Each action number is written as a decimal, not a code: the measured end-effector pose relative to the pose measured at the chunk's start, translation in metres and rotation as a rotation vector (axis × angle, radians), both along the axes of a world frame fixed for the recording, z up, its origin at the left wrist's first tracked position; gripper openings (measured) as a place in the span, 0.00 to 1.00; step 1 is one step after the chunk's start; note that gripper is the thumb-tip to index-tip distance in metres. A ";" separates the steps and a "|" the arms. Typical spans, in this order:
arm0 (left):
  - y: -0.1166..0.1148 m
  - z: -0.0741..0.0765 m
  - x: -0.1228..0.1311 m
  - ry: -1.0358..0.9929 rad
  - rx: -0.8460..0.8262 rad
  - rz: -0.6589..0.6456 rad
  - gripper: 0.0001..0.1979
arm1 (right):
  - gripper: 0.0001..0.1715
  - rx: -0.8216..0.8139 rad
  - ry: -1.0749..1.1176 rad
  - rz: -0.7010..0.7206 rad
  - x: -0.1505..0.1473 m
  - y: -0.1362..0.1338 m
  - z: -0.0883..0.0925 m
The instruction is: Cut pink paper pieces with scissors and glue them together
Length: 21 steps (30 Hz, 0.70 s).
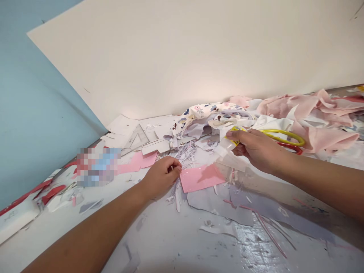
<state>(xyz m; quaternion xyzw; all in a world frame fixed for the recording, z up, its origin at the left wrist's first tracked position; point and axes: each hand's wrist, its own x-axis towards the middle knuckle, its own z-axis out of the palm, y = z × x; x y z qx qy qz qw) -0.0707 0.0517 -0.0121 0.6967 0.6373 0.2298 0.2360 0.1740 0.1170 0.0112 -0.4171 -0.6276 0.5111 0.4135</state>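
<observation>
My left hand point(162, 176) pinches the left edge of a small pink paper rectangle point(203, 179) between thumb and fingers. Small shiny dots show along the paper's upper edge. In my right hand point(253, 148) is a clear glue bottle point(225, 145) with a yellow label, tilted so its end points down and left, above and apart from the paper. Just behind that hand lie a yellow loop point(295, 137) and a red loop point(292, 147), which look like scissor handles. Shredded white paper point(184, 151) is heaped beyond the pink rectangle.
A large white board point(184, 57) leans against the blue wall point(25, 94). Flowered cloth point(196, 112) and pink fabric point(313, 110) are piled at the back right. A clear set square point(138, 137), more pink paper point(138, 161) and a blurred patch point(98, 167) lie left. Scraps litter the table point(170, 242).
</observation>
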 end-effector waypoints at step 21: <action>0.001 0.002 -0.001 0.078 0.000 -0.057 0.12 | 0.14 0.882 -0.647 0.062 -0.001 -0.019 -0.002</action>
